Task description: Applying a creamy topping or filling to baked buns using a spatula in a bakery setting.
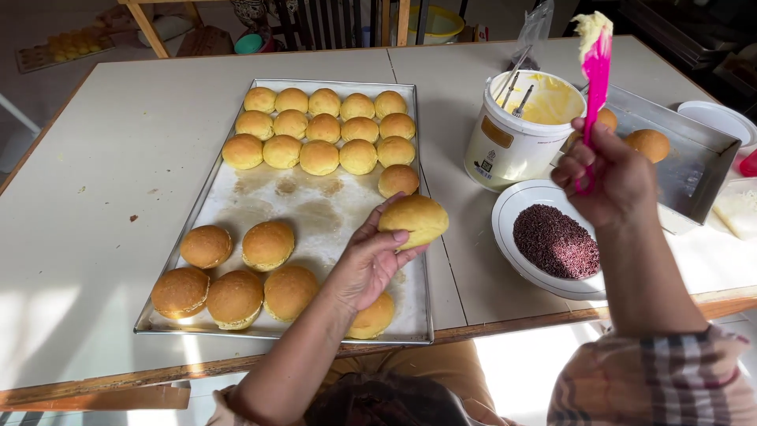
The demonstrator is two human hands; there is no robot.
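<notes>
My left hand [367, 264] holds a golden bun [415, 218] over the right edge of a metal baking tray [315, 207]. In my right hand [611, 175] is a pink silicone spatula [595, 75], held upright, its tip coated with pale yellow cream. That hand hovers above a white plate [512, 207] of dark chocolate sprinkles [556, 241]. A white tub of yellow cream [522, 126] with utensils standing in it sits just behind the plate. Several light buns [323, 128] fill the tray's far end and several darker buns [236, 272] lie at its near left.
A second metal tray [694, 170] at the right holds two buns [648, 143]. A white lid [717, 120] and a white container [740, 209] lie at the far right. Chairs and a yellow bowl [435, 22] stand beyond the table. The table's wooden front edge [512, 325] runs close to me.
</notes>
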